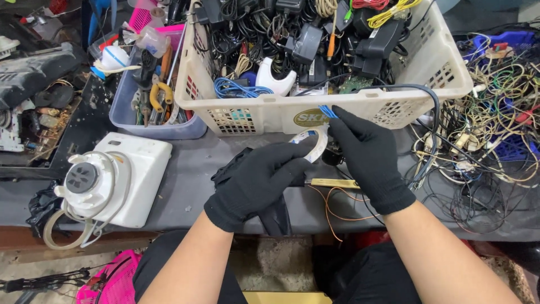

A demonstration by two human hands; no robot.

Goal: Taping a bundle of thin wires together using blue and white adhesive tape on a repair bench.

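Both hands wear black gloves over a dark bench. My left hand (260,179) grips one end of a curved white flat ribbon cable (319,142). My right hand (367,153) pinches the cable's other end, where a small blue connector (328,111) sticks out between the fingertips. The cable arcs between the two hands, just in front of a cream plastic basket (264,110). Below the hands lie a thin brass-coloured strip (332,183) and orange wires (337,211).
The basket holds black power adapters, cables and a blue wire coil (236,88). A lavender tray (126,115) of pliers and tools stands left of it. A white fan unit (115,179) sits at the front left. Tangled wires (495,141) cover the right side.
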